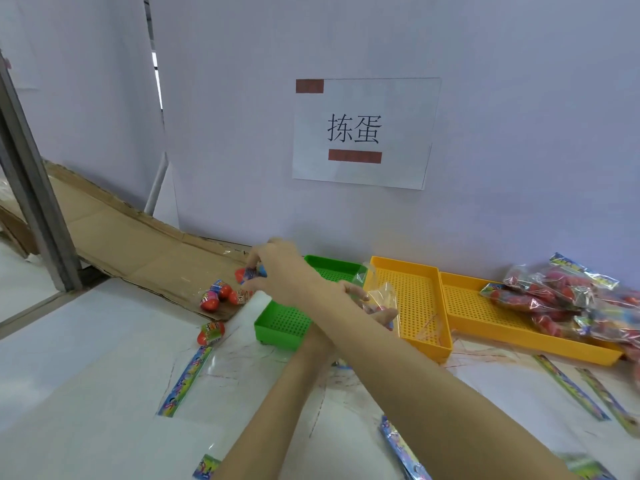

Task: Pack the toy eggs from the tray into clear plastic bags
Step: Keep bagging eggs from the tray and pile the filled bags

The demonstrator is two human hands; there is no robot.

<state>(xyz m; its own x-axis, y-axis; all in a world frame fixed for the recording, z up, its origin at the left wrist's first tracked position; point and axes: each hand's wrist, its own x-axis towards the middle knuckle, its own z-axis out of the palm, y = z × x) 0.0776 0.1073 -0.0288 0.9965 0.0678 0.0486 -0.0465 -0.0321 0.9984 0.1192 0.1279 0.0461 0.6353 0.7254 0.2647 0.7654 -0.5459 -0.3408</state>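
Your right hand, crossed over to the left, grips a toy egg above the cardboard ramp, while your left hand holds a clear bag open over the yellow tray. Filled bags pile at the right; four eggs wait near the ramp's foot, so several are left to pack

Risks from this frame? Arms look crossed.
1. The right hand seems to grip more than one of the toy eggs; one may slip on the way to the clear bag.
2. The left hand holds the bag beside the crossing right forearm, so the swing back could knock it.
3. A loose egg lies on the table, off the cardboard, and might roll away.
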